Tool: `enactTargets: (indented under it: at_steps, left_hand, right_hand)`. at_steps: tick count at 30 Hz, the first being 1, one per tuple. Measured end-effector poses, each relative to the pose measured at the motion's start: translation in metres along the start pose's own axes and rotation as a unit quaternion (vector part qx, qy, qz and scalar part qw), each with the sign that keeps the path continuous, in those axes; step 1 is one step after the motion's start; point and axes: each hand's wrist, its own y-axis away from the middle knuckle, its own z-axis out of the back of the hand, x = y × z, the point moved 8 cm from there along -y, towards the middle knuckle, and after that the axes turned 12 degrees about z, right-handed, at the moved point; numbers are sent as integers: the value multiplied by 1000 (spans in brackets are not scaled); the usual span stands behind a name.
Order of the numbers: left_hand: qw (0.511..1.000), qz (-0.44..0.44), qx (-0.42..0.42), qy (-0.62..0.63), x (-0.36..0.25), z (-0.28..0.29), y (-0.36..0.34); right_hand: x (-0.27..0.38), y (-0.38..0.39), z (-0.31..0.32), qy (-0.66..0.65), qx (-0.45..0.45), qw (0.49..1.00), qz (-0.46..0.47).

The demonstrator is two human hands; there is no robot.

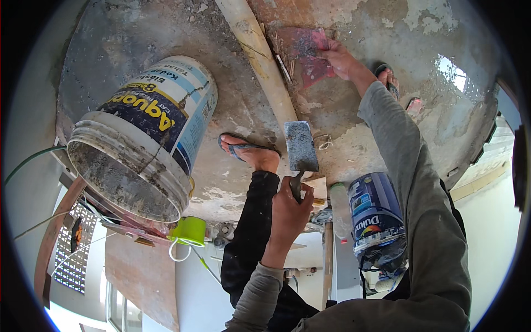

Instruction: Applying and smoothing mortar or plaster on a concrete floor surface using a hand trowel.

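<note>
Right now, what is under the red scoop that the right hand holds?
Under the red scoop, held by the right hand, lies rough grey concrete floor with debris near the pale pipe. The floor directly beneath the scoop is covered.

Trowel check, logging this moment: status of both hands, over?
Left hand grips trowel, blade raised. Right hand presses red float on wet floor. Pipe lies beside float.
</note>
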Motion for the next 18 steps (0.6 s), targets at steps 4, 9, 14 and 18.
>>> enactTargets:
  at_steps: [4,9,14,18]
  left_hand:
    - [1000,-5,-12,19,10,14,18]
    - [994,-13,-67,86,36,61,61]
    - [987,-34,-91,129,67,116,144]
    - [971,-73,-102,203,81,173,238]
  right_hand:
    - [46,45,-25,-63,4,998,-26]
    - [153,116,-125,-77,8,996,48]
    - [287,209,-314,16,103,989,102]
    - [321,263,-465,234,140,926,262]
